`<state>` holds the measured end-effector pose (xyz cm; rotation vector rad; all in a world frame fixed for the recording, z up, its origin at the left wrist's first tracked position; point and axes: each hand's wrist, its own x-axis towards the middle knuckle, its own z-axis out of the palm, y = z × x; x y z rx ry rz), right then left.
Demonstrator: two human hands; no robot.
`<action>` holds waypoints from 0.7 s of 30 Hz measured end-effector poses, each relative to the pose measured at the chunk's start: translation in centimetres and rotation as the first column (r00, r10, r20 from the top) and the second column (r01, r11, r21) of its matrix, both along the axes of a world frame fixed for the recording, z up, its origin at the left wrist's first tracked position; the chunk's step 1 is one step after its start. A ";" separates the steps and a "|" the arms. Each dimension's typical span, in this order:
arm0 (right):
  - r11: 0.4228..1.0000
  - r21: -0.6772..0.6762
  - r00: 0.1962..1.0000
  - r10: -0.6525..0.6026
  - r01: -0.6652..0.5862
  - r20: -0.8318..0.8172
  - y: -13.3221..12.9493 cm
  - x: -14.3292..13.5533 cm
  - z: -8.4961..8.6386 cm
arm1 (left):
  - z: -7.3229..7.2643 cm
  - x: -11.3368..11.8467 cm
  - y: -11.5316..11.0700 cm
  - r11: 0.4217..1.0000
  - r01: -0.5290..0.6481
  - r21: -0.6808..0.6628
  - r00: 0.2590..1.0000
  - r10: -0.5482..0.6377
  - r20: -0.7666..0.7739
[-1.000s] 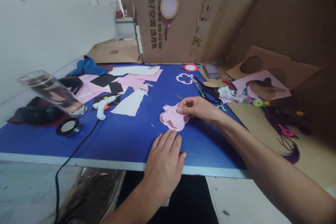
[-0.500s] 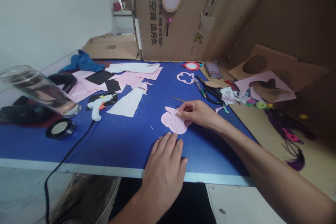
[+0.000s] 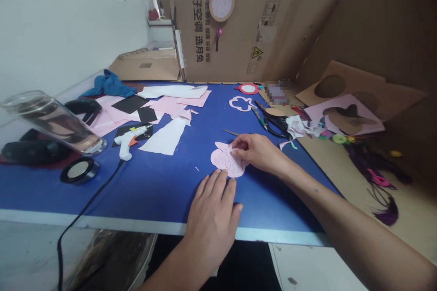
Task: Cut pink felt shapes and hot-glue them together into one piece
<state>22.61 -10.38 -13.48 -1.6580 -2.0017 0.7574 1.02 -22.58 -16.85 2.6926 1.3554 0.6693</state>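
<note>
Cutout, flower-shaped, thin pink sheet (image 3: pixel 224 159): lies at 9 o'clock from right hand (image 3: pixel 256 151), pinched between thumb and fingers at 2 o'clock edge; at 12 o'clock from left hand (image 3: pixel 214 211), spread flat, clamping nothing.

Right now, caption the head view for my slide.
Right hand pinching a pink cutout over a blue table, left hand flat close by.

Creased, matt pink paper of the cutout (image 3: pixel 221 159).
</note>
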 end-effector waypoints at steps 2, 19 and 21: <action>1.000 0.003 0.999 -0.015 0.015 0.050 -0.1 0.0 0.2 | -0.2 0.1 0.0 1.000 -0.003 0.004 1.000 0.003 -0.007; 0.997 -0.071 0.989 -0.025 0.035 0.143 0.0 0.1 0.6 | -0.6 0.1 -0.4 1.000 -0.016 0.025 1.000 0.016 0.006; 0.997 -0.069 0.989 -0.022 0.032 0.143 0.0 0.2 0.5 | -0.5 0.1 -0.4 1.000 -0.016 0.017 1.000 0.016 0.001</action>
